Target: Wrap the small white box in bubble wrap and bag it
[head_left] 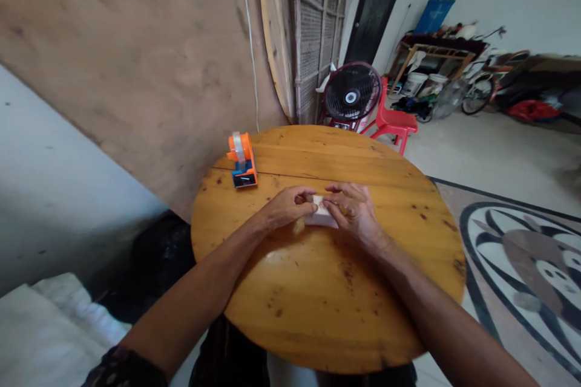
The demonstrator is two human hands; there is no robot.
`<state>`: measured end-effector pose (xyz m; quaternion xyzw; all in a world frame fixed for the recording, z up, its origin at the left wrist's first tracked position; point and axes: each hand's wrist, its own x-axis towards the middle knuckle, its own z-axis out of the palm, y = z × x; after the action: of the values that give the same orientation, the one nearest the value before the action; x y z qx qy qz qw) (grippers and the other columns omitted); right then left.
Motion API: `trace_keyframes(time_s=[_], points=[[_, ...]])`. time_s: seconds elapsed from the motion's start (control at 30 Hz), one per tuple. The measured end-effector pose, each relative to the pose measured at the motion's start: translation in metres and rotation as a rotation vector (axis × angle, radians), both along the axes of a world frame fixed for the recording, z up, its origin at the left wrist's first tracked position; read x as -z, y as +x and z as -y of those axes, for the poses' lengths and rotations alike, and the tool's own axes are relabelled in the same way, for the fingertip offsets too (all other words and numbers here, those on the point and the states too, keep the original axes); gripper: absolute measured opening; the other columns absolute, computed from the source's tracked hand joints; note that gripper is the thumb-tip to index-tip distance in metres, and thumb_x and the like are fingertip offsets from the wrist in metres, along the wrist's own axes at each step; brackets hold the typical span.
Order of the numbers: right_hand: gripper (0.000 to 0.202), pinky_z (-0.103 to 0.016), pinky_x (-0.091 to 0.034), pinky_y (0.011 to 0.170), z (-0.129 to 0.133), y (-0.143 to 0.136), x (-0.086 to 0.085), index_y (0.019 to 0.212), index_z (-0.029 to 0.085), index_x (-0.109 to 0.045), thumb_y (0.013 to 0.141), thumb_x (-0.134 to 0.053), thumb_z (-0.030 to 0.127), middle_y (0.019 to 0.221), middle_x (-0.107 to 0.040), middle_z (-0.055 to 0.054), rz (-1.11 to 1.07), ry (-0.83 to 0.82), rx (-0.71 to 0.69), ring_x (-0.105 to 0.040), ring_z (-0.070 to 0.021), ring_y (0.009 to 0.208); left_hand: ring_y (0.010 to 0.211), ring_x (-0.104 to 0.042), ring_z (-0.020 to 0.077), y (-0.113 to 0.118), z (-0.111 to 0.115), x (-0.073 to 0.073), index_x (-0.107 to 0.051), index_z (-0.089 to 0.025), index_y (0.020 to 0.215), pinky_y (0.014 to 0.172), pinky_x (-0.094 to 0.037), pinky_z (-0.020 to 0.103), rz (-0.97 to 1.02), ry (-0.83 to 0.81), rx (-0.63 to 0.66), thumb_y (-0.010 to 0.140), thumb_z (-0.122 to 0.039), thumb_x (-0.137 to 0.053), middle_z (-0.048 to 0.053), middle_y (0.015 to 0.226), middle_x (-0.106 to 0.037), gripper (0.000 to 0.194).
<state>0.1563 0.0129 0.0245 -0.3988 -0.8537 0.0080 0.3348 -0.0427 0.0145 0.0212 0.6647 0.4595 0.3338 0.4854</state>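
A small white box-like block (321, 216) is at the middle of the round wooden table (290, 290). My left hand (290, 204) pinches its left end between thumb and fingers. From the other side, my right hand (356, 211) is closed on the right end, thumb and fingertips against the white top. Fingers cover both ends, so the block's full shape is hidden. A blurred tan patch shows just below my left fingers; what it is I cannot make out.
An orange and blue tape dispenser (242, 160) with a clear roll stands at the table's back left. Beyond the table are a fan (351, 97) and a red plastic chair (394, 121). A brown board (136, 60) leans along the left side.
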Motion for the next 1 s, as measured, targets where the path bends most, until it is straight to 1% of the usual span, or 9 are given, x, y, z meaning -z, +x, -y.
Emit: trace_keyframes(time_s=[0.1,0.23,0.47,0.57,0.67,0.77,0.83,0.9,1.0], points=[[0.022,-0.040,-0.038,0.085,-0.001,-0.001,-0.001,0.086,0.021,-0.071,0.091,-0.051,0.028,0.107,-0.069,-0.009,-0.001,0.022,-0.015,-0.060,-0.0239,0.096,0.069,-0.052,0.0121,0.000,0.001,-0.002,-0.061,-0.009,0.117,0.062,-0.039,0.023,-0.015,0.001,0.000,0.074,-0.029,-0.063,0.002,0.080,-0.059,0.047],[0.022,-0.040,-0.036,0.085,-0.001,-0.002,-0.004,0.085,0.020,-0.070,0.092,-0.050,0.024,0.100,-0.072,-0.008,0.047,-0.001,-0.055,-0.060,-0.0229,0.092,0.070,-0.052,0.0116,0.001,0.001,-0.004,-0.059,-0.009,0.120,0.063,-0.040,0.023,0.010,-0.041,0.014,0.075,-0.028,-0.062,0.001,0.080,-0.059,0.049],[0.017,-0.039,-0.034,0.084,0.003,-0.001,-0.007,0.085,0.020,-0.070,0.090,-0.053,0.022,0.094,-0.073,-0.005,0.083,0.071,-0.080,-0.058,-0.0224,0.093,0.081,-0.058,0.0152,-0.001,0.001,-0.001,-0.061,-0.012,0.115,0.072,-0.044,0.026,0.047,-0.034,0.066,0.075,-0.031,-0.061,0.005,0.092,-0.065,0.044],[0.017,-0.039,-0.036,0.084,0.003,0.001,-0.004,0.088,0.021,-0.071,0.091,-0.054,0.023,0.096,-0.072,-0.004,0.019,0.054,-0.111,-0.060,-0.0211,0.091,0.083,-0.060,0.0166,-0.003,-0.001,0.002,-0.059,-0.012,0.119,0.073,-0.045,0.028,0.015,-0.027,0.047,0.074,-0.032,-0.063,0.006,0.096,-0.066,0.050],[0.017,-0.039,-0.040,0.085,0.001,0.003,-0.002,0.092,0.023,-0.071,0.091,-0.055,0.025,0.099,-0.072,-0.004,-0.103,0.016,-0.145,-0.062,-0.0202,0.093,0.085,-0.061,0.0178,-0.005,-0.003,0.003,-0.057,-0.011,0.121,0.076,-0.047,0.030,0.007,-0.019,0.053,0.072,-0.033,-0.064,0.008,0.098,-0.066,0.054],[0.016,-0.041,-0.044,0.087,-0.002,0.010,-0.005,0.092,0.024,-0.071,0.090,-0.055,0.026,0.100,-0.072,-0.005,-0.213,-0.017,-0.121,-0.064,-0.0209,0.095,0.088,-0.061,0.0195,-0.006,-0.004,0.001,-0.056,-0.010,0.122,0.081,-0.047,0.034,0.007,-0.037,0.079,0.073,-0.035,-0.065,0.010,0.101,-0.066,0.056],[0.016,-0.043,-0.045,0.089,-0.004,0.016,-0.007,0.092,0.023,-0.070,0.089,-0.056,0.030,0.100,-0.072,-0.006,-0.263,-0.057,-0.080,-0.064,-0.0225,0.097,0.091,-0.062,0.0206,-0.007,-0.003,0.000,-0.053,-0.009,0.125,0.083,-0.047,0.035,0.008,-0.053,0.088,0.073,-0.037,-0.066,0.012,0.105,-0.065,0.060],[0.023,-0.044,-0.047,0.089,-0.005,0.023,-0.009,0.101,0.022,-0.068,0.086,-0.059,0.037,0.105,-0.070,-0.009,-0.260,-0.168,-0.047,-0.064,-0.0244,0.099,0.094,-0.062,0.0215,-0.009,-0.003,0.001,-0.049,-0.009,0.129,0.084,-0.047,0.036,0.000,-0.060,0.100,0.072,-0.039,-0.068,0.014,0.112,-0.063,0.067],[0.056,-0.045,-0.050,0.087,-0.005,0.029,-0.007,0.126,0.022,-0.057,0.078,-0.066,0.048,0.121,-0.064,-0.013,-0.116,-0.396,-0.055,-0.063,-0.0277,0.104,0.098,-0.062,0.0224,-0.013,-0.003,0.004,-0.042,-0.012,0.135,0.084,-0.049,0.035,-0.021,-0.058,0.133,0.070,-0.041,-0.071,0.014,0.119,-0.060,0.077]])
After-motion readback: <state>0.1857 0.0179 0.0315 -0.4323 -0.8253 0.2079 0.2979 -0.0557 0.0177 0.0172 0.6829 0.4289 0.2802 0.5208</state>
